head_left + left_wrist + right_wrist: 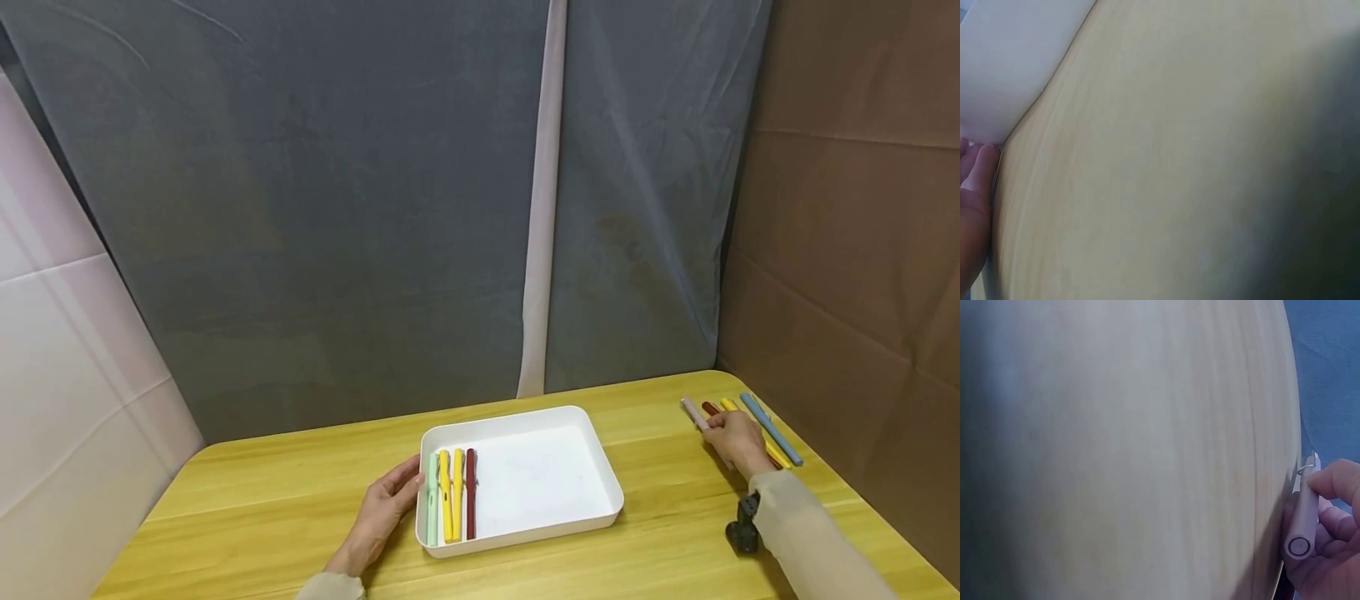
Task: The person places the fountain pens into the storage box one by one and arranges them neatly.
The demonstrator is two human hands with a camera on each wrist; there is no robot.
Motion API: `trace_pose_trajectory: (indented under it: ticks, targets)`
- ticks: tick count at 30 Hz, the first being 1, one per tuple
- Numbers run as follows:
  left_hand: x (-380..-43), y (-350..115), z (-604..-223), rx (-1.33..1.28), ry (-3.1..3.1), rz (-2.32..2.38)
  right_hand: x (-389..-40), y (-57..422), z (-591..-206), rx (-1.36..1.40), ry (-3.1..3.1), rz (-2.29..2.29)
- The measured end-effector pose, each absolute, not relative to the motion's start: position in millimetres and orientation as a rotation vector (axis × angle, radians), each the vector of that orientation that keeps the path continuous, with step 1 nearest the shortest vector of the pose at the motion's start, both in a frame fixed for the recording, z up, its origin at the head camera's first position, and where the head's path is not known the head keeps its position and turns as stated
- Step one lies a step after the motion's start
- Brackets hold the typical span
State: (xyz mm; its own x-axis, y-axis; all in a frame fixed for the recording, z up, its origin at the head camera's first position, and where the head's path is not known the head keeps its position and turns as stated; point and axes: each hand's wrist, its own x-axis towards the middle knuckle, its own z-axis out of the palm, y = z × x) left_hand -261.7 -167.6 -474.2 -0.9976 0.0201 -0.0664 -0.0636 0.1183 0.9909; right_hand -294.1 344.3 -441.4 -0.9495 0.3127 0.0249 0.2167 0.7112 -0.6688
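Note:
A pale pink pen (693, 412) is pinched between the thumb and fingers of my right hand (737, 442) at the table's right side. The right wrist view shows the round end and clip of this pen (1303, 519). Close beside it lie a dark red pen (708, 407), partly hidden by the hand, a yellow pen (780, 455) and a blue pen (772, 431). My left hand (381, 507) rests with extended fingers against the left side of a white tray (543, 483). Along that side inside lie a mint pen (432, 504), two yellow pens (457, 496) and a dark red pen (471, 493).
The wood-patterned table (277, 492) has rounded far corners. A grey curtain (337, 250) hangs behind it, a brown one (847, 250) at the right and a pale one (67, 350) at the left. A black wrist camera (743, 527) sits on the right sleeve.

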Motion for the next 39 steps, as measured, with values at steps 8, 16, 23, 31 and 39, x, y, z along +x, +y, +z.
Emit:
trace_pose_trajectory:
  ticks: [8,16,23,31,39]
  targets:
    - [-261.9,-168.1,-475.7,-0.049,2.296,2.052,-291.4,341.7,-440.2,-0.444,-2.728,1.151]
    - [-262.0,-168.7,-474.3,-0.05,2.297,2.047,-295.3,331.8,-437.9,-0.376,-2.575,1.444]
    - [-261.0,-167.4,-474.0,-0.043,2.294,2.046,-298.3,316.5,-432.6,-0.354,-2.503,1.632]
    - [-261.7,-166.5,-474.7,-0.03,2.289,2.06,-299.3,300.1,-421.0,-0.318,-2.485,1.699]
    - [-262.9,-166.5,-476.1,-0.046,2.292,2.05,-301.7,284.0,-416.2,-0.326,-2.418,1.842]
